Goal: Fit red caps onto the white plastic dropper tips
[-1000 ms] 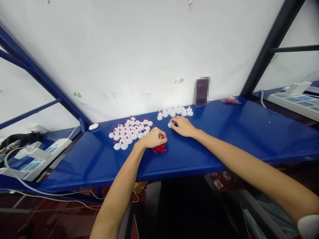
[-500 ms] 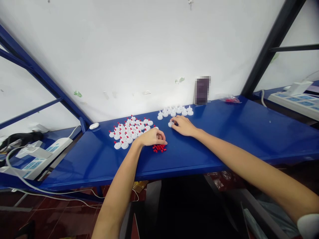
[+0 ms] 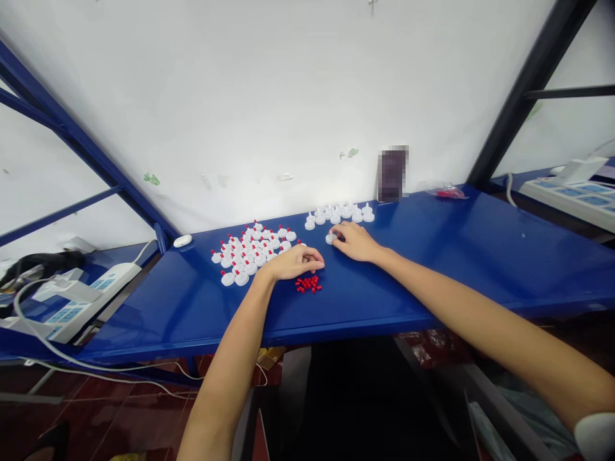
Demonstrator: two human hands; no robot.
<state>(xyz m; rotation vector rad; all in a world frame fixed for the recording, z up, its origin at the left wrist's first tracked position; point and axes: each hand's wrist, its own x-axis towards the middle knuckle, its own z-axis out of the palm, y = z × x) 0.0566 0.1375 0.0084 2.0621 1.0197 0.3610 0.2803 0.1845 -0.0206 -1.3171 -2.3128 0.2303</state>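
Note:
My right hand (image 3: 355,242) is closed on a white nozzle cap (image 3: 330,238), which stands on the blue table with its spout between thumb and fingers. My left hand (image 3: 298,262) hovers just behind a small pile of red tips (image 3: 307,284). Its thumb and fingers are pinched together, and whatever is between them is too small or hidden to make out. To the left lies a wide cluster of white nozzle caps with red tips (image 3: 259,258). Near the wall stand several white nozzle caps without red tips (image 3: 357,215).
The blue table (image 3: 461,256) runs along a white wall. A blurred dark rectangular object (image 3: 392,174) leans there, beside a clear bag with red pieces (image 3: 450,191). A white oval case (image 3: 182,241) lies at the back left. Power strips (image 3: 93,301) and cables are at the left.
My left hand has risen slightly away from the red pile, its fingertips now farther back and nearer the right hand. The right hand keeps its hold on the white nozzle cap.

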